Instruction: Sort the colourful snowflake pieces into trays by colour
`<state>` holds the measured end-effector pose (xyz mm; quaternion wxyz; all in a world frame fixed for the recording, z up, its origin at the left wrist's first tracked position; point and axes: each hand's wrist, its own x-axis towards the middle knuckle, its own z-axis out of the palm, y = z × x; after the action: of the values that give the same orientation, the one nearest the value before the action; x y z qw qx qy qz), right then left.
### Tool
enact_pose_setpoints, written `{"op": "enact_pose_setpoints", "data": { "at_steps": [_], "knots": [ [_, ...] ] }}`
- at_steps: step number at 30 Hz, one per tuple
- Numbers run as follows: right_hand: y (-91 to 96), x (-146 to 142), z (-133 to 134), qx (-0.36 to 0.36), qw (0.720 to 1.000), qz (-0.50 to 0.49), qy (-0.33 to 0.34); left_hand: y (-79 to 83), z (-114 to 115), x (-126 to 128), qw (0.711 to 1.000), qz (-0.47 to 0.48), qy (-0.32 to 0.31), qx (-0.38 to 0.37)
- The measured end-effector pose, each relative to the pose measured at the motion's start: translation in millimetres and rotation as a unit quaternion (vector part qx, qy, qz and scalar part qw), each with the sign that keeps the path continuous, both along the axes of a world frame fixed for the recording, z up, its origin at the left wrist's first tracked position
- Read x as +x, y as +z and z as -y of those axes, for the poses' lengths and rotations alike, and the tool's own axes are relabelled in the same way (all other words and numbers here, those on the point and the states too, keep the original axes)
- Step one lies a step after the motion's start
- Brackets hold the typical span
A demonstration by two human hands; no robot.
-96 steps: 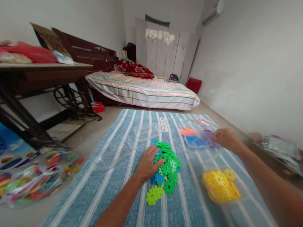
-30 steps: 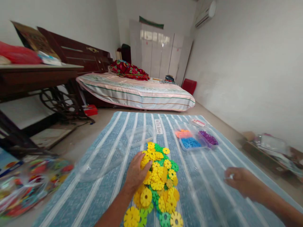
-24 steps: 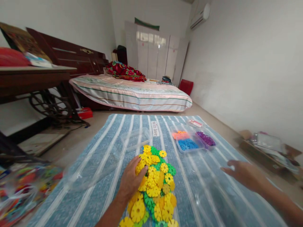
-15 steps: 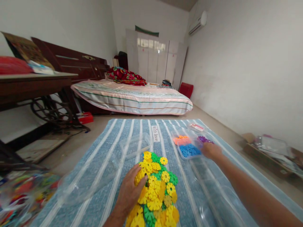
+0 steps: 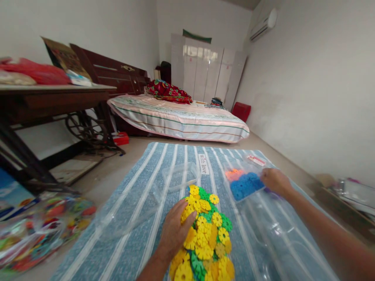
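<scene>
My left hand (image 5: 177, 223) rests on the left side of a heap of yellow and green flower-shaped plastic pieces (image 5: 203, 238), its thumb apart from the fingers. At the right, my right hand (image 5: 275, 181) is closed at the right edge of a clear plastic box of blue pieces (image 5: 246, 185), which looks tilted. Orange pieces (image 5: 234, 174) lie just behind the blue ones. Some purple pieces (image 5: 271, 191) show below my right hand, mostly hidden.
An open clear box (image 5: 181, 176) stands behind the heap on the striped cloth (image 5: 140, 168). Clear plastic containers (image 5: 275, 230) lie at the right front, and another (image 5: 131, 210) at the left. Bags of colourful pieces (image 5: 43, 234) sit at the lower left, with a bed (image 5: 181, 121) beyond.
The view has turned left. My right hand has moved from the purple pieces to the box of blue pieces, which has shifted right and tilted over the purple. My left hand stays on the heap.
</scene>
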<state>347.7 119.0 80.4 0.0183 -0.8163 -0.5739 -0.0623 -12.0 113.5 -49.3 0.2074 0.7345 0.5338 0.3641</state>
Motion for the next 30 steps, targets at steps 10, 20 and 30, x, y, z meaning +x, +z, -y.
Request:
{"op": "enact_pose_setpoints", "data": {
  "at_steps": [10,20,30],
  "knots": [
    [30.3,-133,38,0.147,0.906,0.238,0.317,14.5,5,1,0.994,0.078,-0.013,-0.073],
    [44.9,-151,63,0.293,0.836,0.285,0.365,23.5,10,0,0.992,0.092,-0.033,-0.076],
    [14.8,-41,-15,-0.059,0.997,0.058,-0.009,16.8,4,-1,0.998,0.048,-0.045,-0.019]
  ]
}}
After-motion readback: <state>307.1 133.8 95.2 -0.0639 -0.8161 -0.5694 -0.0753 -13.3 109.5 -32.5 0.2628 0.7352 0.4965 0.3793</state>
